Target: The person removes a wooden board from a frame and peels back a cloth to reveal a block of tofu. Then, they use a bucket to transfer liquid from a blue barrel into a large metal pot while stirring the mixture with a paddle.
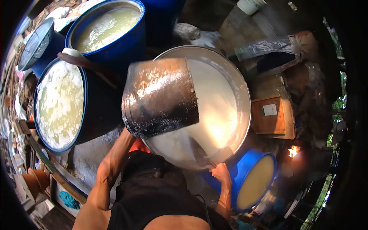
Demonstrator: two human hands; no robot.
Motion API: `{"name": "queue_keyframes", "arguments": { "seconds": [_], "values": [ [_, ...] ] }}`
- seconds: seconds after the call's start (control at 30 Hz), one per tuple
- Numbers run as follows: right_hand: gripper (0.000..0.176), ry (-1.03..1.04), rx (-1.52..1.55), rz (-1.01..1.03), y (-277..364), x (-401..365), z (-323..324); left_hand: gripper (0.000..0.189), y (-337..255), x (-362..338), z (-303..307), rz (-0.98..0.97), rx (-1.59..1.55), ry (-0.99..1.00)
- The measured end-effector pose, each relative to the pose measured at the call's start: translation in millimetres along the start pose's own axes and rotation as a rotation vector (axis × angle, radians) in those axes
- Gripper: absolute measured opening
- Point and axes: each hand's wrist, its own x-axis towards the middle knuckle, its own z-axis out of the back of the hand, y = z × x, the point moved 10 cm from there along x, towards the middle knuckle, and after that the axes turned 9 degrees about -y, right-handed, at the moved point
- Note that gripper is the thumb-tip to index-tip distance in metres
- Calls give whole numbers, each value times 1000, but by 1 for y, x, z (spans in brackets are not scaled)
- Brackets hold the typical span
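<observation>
A large metal pot (163, 94), its outside blackened with soot, is tilted over a wide round metal basin (246, 96). My left hand (128, 133) supports the pot at its lower left; the pot hides most of the fingers. Cloudy white liquid (214, 92) fills much of the basin. At the basin's near rim, my right hand (221, 173) is closed around the handle of a paddle-like tool (197, 151). Its grey blade reaches into the liquid, and its far end blurs there. The pot's mouth cannot be seen.
To the left stand two blue barrels, the upper barrel (143, 23) and the lower barrel (82, 111), both holding pale, foamy liquid. A blue container (239, 163) of yellowish liquid stands at lower right, near a small fire (294, 151). A wooden box (266, 115) lies right of the basin.
</observation>
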Motion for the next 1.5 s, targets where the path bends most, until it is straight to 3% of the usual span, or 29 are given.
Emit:
{"name": "queue_keyframes", "arguments": {
  "seconds": [0.03, 0.07, 0.13, 0.23, 0.3, 0.37, 0.5, 0.57, 0.63, 0.7, 0.8, 0.83, 0.9, 0.93, 0.97, 1.03, 1.07, 1.17, 1.27, 1.43, 1.5],
  "values": [
    [27, 152, 69, -360, -14, -18, -5, 50, -21, 1, -16, -43, -1, 20],
    [27, 147, 75, -374, 0, -28, 1, 50, -43, 1, -35, -90, 2, 46],
    [24, -196, 272, -381, 26, -38, 30, 50, -92, -2, -73, -190, 38, 97],
    [17, -415, 415, -458, 29, -51, 34, 50, -164, -17, -139, -327, 218, 224],
    [16, -507, 471, -486, 37, -64, 29, 41, -202, -36, -186, -400, 502, 412],
    [14, -670, 615, -515, 60, -82, 31, 32, -259, -61, -246, -728, 898, 533],
    [13, -723, 751, -550, 107, -98, 27, 27, -338, -40, -272, -1016, 1235, 312],
    [14, -710, 755, -438, 101, -96, 12, 30, -384, -21, -273, -1083, 1294, 206],
    [15, -733, 743, -523, 117, -97, 9, 34, -428, 12, -270, -1143, 1547, 91],
    [15, -743, 742, -563, 128, -98, 3, 40, -464, 44, -265, -1166, 1608, 43],
    [14, -755, 756, -605, 142, -104, -3, 45, -500, 110, -245, -1439, 1990, -144],
    [15, -763, 774, -591, 147, -103, -2, 42, -518, 174, -217, -1176, 2045, -177],
    [15, -782, 771, -606, 148, -107, -2, 42, -520, 195, -209, -1982, 2175, -227],
    [15, -782, 750, -621, 148, -108, -1, 39, -518, 203, -190, -2539, 1948, -146],
    [15, -779, 729, -637, 145, -111, -1, 39, -521, 230, -186, -2540, 1948, -139],
    [16, -698, 733, -625, 143, -110, -7, 52, -570, 277, -157, -1972, 1692, -181],
    [17, -725, 686, -625, 149, -113, -2, 52, -573, 297, -142, -1869, 1758, -251],
    [19, -751, 650, -547, 188, -102, 13, 50, -554, 328, -108, -1721, 2031, -280],
    [24, -779, 665, -657, 184, -107, 10, 49, -529, 355, -76, -1505, 2205, -213],
    [23, -789, 698, -625, 161, -105, 4, 49, -484, 373, -45, -1285, 2334, -69],
    [21, -664, 759, -568, 158, -98, -3, 49, -468, 375, -46, -1266, 2336, 28]
  ]
}}
